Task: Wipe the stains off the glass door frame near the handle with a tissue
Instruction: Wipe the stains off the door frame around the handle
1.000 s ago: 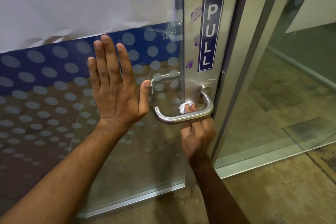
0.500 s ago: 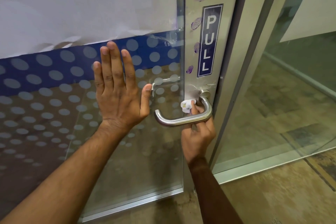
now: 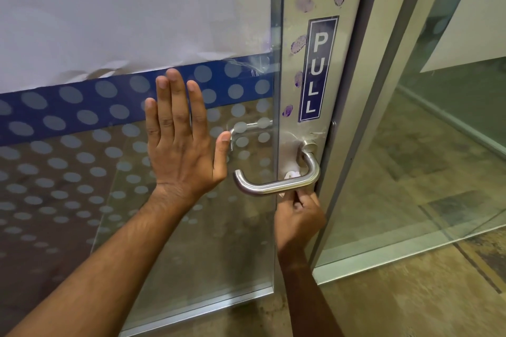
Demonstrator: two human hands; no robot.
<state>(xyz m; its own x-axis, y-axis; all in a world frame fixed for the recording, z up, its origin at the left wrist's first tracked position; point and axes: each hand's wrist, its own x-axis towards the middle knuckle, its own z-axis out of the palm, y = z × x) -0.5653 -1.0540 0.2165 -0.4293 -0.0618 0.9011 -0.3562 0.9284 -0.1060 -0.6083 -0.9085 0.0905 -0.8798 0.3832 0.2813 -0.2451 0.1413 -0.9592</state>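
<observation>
Left hand (image 3: 182,142) flat, fingers spread wide, on glass door (image 3: 137,172). Right hand (image 3: 298,216) under handle (image 3: 276,186), pinching tissue (image 3: 292,174) against frame (image 3: 290,63). Purple stains (image 3: 298,44) above.

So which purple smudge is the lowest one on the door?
Find the silver door frame with the tall blue PULL sign. Go down to the sign's bottom left corner. The lowest purple smudge sits just left of it, above the metal handle; it is small, and the other smudges are all higher up.
</observation>
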